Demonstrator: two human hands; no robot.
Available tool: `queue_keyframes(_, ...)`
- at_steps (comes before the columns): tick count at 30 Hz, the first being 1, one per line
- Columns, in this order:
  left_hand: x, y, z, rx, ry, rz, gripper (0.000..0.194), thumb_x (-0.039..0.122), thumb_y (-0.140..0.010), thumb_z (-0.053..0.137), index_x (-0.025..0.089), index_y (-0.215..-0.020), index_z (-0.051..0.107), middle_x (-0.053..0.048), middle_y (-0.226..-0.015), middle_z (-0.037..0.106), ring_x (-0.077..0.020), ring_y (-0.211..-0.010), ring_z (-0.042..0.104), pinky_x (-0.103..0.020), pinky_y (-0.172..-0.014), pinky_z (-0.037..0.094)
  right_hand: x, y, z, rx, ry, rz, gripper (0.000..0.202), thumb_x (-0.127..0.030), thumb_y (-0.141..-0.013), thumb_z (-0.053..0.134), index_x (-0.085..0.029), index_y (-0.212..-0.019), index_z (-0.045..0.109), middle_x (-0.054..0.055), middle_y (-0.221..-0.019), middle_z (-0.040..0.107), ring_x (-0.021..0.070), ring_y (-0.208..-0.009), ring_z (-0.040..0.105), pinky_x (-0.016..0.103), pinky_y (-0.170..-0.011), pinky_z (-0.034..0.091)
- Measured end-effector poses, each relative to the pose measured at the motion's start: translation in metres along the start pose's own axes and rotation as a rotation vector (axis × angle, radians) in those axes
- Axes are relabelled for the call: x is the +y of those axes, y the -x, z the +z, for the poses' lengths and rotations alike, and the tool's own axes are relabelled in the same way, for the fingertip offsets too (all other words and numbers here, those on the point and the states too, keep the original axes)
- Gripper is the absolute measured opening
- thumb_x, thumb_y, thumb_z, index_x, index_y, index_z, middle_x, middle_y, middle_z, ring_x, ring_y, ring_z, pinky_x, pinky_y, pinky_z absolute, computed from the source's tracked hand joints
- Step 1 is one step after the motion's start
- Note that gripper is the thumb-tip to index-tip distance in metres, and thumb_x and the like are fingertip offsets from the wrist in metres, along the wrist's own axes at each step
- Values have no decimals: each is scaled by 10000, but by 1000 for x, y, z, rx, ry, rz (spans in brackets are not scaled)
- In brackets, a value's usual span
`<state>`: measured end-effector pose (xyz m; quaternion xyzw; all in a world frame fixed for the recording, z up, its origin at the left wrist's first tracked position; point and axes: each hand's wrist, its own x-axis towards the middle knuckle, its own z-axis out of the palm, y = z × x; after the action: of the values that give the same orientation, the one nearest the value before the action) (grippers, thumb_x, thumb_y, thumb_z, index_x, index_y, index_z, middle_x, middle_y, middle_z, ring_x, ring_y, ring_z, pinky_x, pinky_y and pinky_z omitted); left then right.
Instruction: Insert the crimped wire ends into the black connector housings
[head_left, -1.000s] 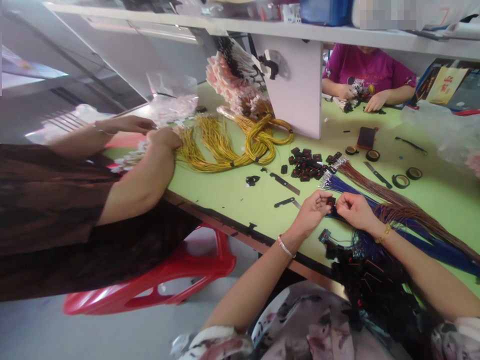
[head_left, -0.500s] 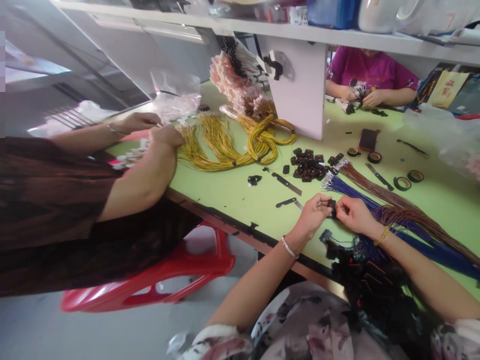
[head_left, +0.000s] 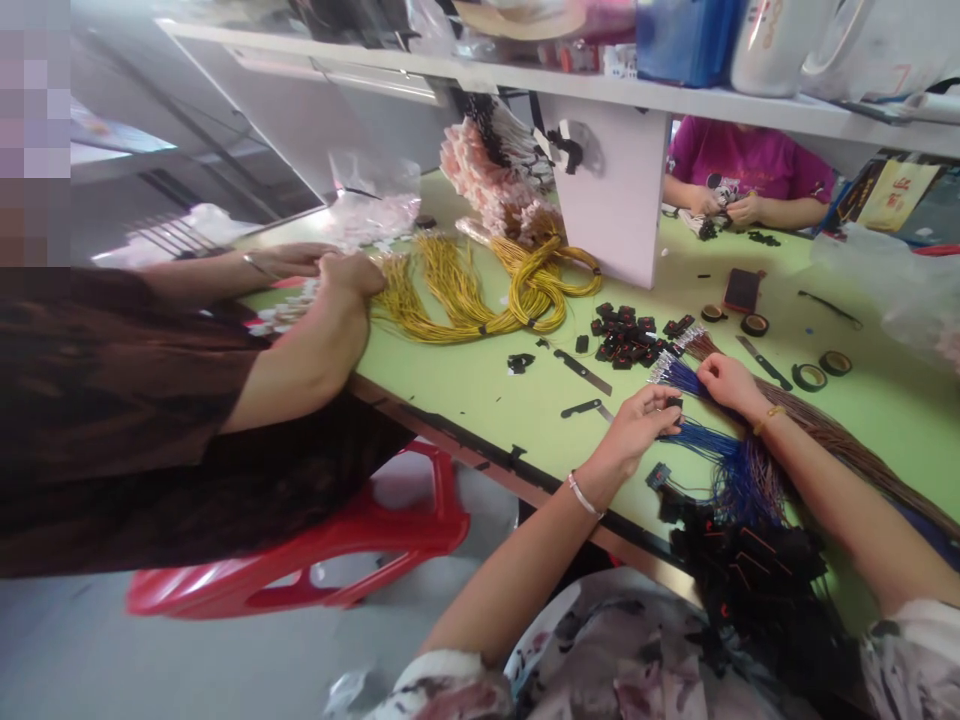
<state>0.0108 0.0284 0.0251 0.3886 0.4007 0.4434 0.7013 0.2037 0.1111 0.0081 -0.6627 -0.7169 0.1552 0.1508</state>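
My left hand [head_left: 643, 425] pinches a small black connector housing [head_left: 674, 408] between thumb and fingers. Blue wires [head_left: 705, 440] trail rightward from beside it. Over the bundles of loose wires is my right hand [head_left: 729, 385], its fingers closed; what they hold, if anything, is hidden. Blue wires with metal terminals [head_left: 664, 369] and brown wires [head_left: 817, 420] lie beside and under that hand. Further back sits a pile of black connector housings [head_left: 626, 335]. Near my lap hangs a heap of black housings with wires [head_left: 750, 560], partly over the table edge.
Two knives [head_left: 585, 372] [head_left: 586, 408] lie left of the pile. Tape rolls [head_left: 810, 377] and another knife [head_left: 763, 362] lie to the right. At left, a co-worker's hands [head_left: 349, 272] are by yellow wires [head_left: 450, 325]. Another person [head_left: 750, 175] works opposite, under a shelf [head_left: 510, 80].
My right hand has moved away from the housing in my left hand, up and rightward to the loose wires. My left hand keeps the housing. The view has shifted slightly.
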Motion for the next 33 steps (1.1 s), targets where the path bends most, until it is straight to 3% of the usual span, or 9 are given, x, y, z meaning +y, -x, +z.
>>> queue_keyframes(5,-15,-6,4,47,136,-10,256,237,-709,694,159,-927,585,3,-758,553,-84,-701,572,-197,-623,480,-4,5,-12,85,-2,-64,100,-220,-784,489,-170,-750,569,39,-686,611,142,-605,492,257,-583,328)
queue_keyframes(12,-20,-5,3,19,204,18,237,190,-697,688,159,-906,579,7,-778,546,-71,-681,538,-189,-620,459,-51,6,-24,54,-329,-226,103,-244,-734,512,-172,-668,548,-12,-622,574,104,-548,452,226,-542,351)
queue_keyframes(15,-21,-4,1,12,245,16,261,189,-696,699,165,-918,565,-3,-804,561,-86,-712,555,-198,-626,458,-60,14,-24,49,-440,-242,113,-252,-729,519,-164,-669,557,-10,-629,575,99,-547,453,218,-528,356)
queue_keyframes(25,-29,-9,-3,-32,400,-28,193,155,-742,662,150,-915,577,-21,-822,579,-98,-718,562,-234,-677,470,-43,75,-19,34,-395,-292,88,-229,-723,561,-173,-656,546,-47,-540,475,75,-488,367,206,-489,311)
queue_keyframes(33,-30,-10,-5,-36,382,-41,178,150,-753,651,138,-919,588,-27,-831,592,-99,-727,576,-227,-685,473,-42,80,-13,40,-338,-329,107,-202,-709,552,-184,-624,491,-41,-543,466,83,-495,374,211,-500,299)
